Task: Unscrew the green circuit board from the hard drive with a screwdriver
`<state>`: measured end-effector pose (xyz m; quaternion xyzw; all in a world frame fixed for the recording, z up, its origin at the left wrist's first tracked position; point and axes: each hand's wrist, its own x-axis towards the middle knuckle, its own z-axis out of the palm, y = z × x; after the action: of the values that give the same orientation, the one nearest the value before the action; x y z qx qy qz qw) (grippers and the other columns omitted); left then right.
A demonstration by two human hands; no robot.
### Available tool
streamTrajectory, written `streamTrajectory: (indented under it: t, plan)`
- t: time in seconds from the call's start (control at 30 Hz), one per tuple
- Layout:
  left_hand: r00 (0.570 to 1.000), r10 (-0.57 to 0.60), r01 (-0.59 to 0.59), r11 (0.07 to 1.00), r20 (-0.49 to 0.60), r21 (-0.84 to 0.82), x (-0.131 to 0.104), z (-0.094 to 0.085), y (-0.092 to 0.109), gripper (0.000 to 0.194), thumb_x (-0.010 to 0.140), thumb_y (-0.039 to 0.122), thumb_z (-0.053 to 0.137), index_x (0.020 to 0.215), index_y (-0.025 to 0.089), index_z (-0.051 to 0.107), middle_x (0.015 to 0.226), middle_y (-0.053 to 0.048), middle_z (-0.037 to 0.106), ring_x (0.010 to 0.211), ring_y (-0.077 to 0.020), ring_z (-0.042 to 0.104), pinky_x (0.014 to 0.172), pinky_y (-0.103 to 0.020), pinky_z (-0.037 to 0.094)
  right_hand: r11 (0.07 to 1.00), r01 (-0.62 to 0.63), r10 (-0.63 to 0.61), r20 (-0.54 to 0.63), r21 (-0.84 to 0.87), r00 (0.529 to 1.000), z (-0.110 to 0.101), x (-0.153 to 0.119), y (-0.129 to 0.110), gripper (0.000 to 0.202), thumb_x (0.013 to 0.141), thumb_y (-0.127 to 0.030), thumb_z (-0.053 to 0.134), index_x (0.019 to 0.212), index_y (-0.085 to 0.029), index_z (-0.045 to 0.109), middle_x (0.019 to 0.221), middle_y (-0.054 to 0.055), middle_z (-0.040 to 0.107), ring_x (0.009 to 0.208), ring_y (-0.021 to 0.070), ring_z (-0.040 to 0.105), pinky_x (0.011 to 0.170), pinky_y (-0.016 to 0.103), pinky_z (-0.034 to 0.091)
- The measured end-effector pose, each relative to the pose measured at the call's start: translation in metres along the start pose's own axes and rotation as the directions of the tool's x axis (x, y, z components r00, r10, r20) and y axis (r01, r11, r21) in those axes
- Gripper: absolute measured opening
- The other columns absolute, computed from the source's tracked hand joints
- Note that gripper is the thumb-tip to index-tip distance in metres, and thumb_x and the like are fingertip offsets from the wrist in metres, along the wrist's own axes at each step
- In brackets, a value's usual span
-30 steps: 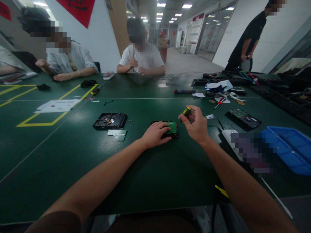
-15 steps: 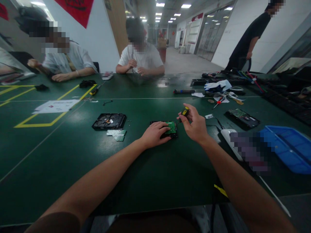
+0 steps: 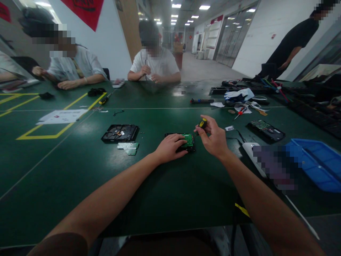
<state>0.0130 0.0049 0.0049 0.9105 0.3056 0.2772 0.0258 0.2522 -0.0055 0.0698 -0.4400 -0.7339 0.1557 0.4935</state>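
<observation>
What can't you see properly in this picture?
Head view: part of the green circuit board, covered by the left hand.
Head view: the tip of the screwdriver in the right hand, too small and dark.
Head view: the marks on the white paper sheet, too small to read.
Head view: the blue plastic bin's right end, cut off by the picture's right edge.

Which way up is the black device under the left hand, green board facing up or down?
Facing up: the green board shows on top of the black device, beside the fingers of the left hand.
</observation>
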Motion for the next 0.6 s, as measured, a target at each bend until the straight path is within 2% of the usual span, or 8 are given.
streamTrajectory:
  t: [0.6]
  plan:
    - [1.000, -0.003, 0.003, 1.000, 0.004, 0.002, 0.0002, -0.0003, 0.0008, 0.042, 0.094, 0.048, 0.068, 0.128, 0.023, 0.066, 0.134, -0.012, 0.065, 0.131, -0.0319, 0.059, 0.110, -0.055, 0.050, 1.000, -0.008, 0.009, -0.033, 0.027, 0.999, 0.0005, -0.0004, 0.0002, 0.051, 0.097, -0.041, 0.064, 0.144, -0.026, 0.052, 0.113, 0.008, 0.077, 0.096, 0.0243, 0.079, 0.093, 0.043, 0.065]
